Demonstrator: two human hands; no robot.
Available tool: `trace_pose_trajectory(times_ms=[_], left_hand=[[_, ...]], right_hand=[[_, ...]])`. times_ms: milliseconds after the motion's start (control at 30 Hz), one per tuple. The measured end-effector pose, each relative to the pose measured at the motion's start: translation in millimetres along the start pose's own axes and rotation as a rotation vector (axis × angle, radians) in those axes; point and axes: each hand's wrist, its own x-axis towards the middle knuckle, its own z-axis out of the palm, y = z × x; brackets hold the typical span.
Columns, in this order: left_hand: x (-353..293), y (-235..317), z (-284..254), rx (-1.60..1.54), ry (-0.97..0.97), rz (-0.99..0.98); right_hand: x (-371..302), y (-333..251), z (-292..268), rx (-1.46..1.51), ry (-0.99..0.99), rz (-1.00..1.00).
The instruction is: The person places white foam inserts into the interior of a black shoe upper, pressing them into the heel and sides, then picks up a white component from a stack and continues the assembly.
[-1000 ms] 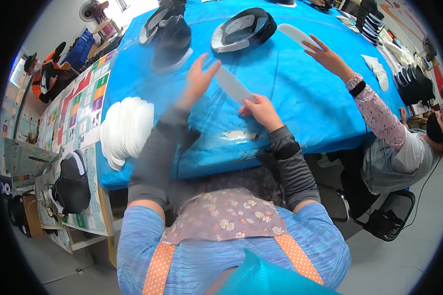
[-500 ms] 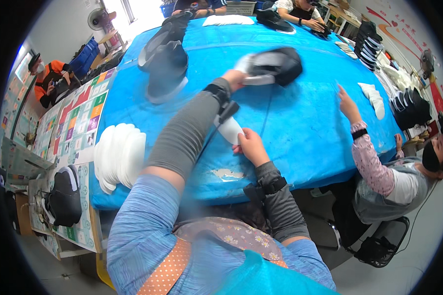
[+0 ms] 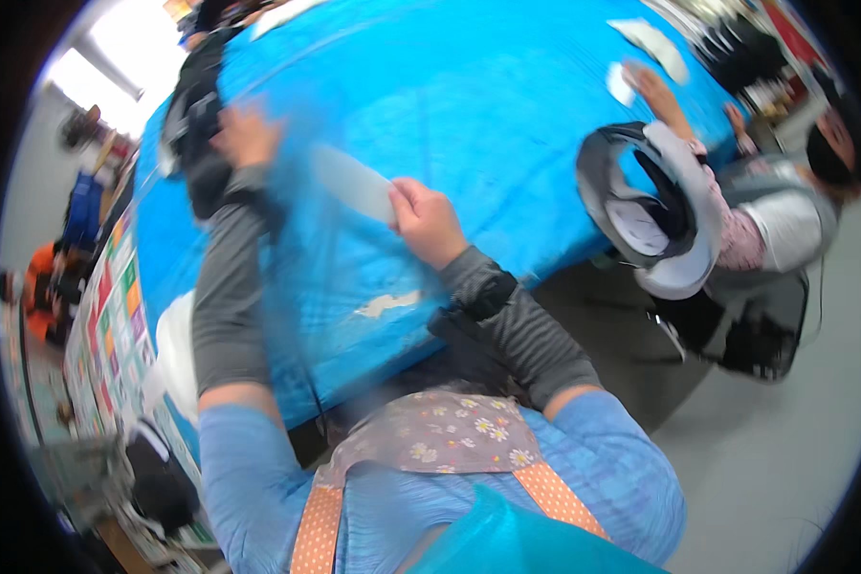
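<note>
My right hand (image 3: 430, 222) is closed on one end of a flat white oval insert (image 3: 356, 184), above the blue table cover. On the far left, my left hand (image 3: 247, 136) is beside a row of dark caps (image 3: 199, 124). Motion smears its fingers, so I cannot tell whether it grips a cap. At the right, by the table edge, a grey and black cap (image 3: 598, 177) with a pale inner side shows its opening. Neither of my hands touches it; I cannot tell what supports it.
To the right sits a co-worker, whose hand (image 3: 652, 94) is at a small white piece (image 3: 620, 84). White inserts (image 3: 655, 48) and dark stacked items (image 3: 737, 53) lie beyond. A white stack (image 3: 174, 349) stands near my left arm. The blue cover (image 3: 450, 105) has a torn pale patch.
My left hand has let go of the cap and swung left to the dark row. That cap is now far right. My right hand still holds the white insert. The whole view has turned.
</note>
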Motion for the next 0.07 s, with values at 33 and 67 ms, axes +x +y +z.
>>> trace_pose_trajectory(times_ms=[33,67], left_hand=[[-2.1,-72.5,12.6,0.303,0.125,0.119],[-9.1,-135.6,23.1,0.344,0.078,0.039]], right_hand=[[-13.2,-12.2,1.1,-0.066,0.152,-0.284],[-20.4,-15.4,-4.3,-0.059,0.19,-0.28]])
